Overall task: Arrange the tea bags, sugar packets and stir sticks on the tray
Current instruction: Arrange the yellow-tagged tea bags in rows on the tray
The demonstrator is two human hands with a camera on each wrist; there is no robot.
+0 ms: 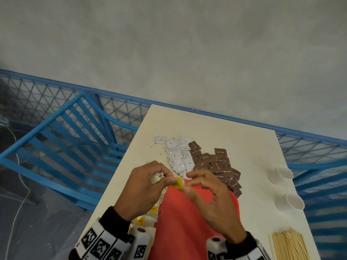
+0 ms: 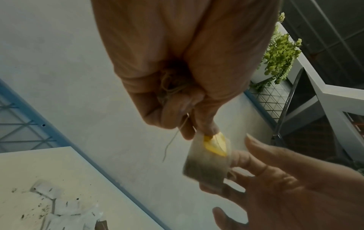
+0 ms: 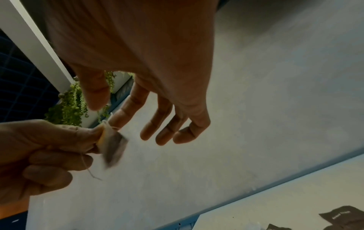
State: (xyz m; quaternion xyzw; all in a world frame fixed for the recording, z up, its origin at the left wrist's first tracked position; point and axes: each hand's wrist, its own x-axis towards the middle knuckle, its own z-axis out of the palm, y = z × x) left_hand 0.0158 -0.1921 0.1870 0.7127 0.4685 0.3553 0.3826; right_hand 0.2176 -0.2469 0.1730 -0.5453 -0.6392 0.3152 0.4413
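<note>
Above the far end of the red tray (image 1: 187, 231), my left hand (image 1: 169, 180) pinches a tea bag (image 1: 178, 183) by its yellow-tagged top. More white tea bags (image 1: 156, 178) and tangled strings are bunched in its curled fingers. In the left wrist view the tea bag (image 2: 206, 161) hangs blurred below the left hand (image 2: 197, 129). My right hand (image 1: 189, 185) is spread beside it. In the right wrist view the right hand (image 3: 126, 118) has straight fingers, the index tip near the tea bag (image 3: 114, 147). Tea bags (image 1: 150, 214) line the tray's left edge.
White packets (image 1: 177, 156) and brown sugar packets (image 1: 217, 164) lie heaped on the white table (image 1: 244, 147) beyond the tray, with spilled specks to their left. Two paper cups (image 1: 280, 174) (image 1: 290, 201) lie at the right edge. Wooden stir sticks (image 1: 289, 244) lie at the near right.
</note>
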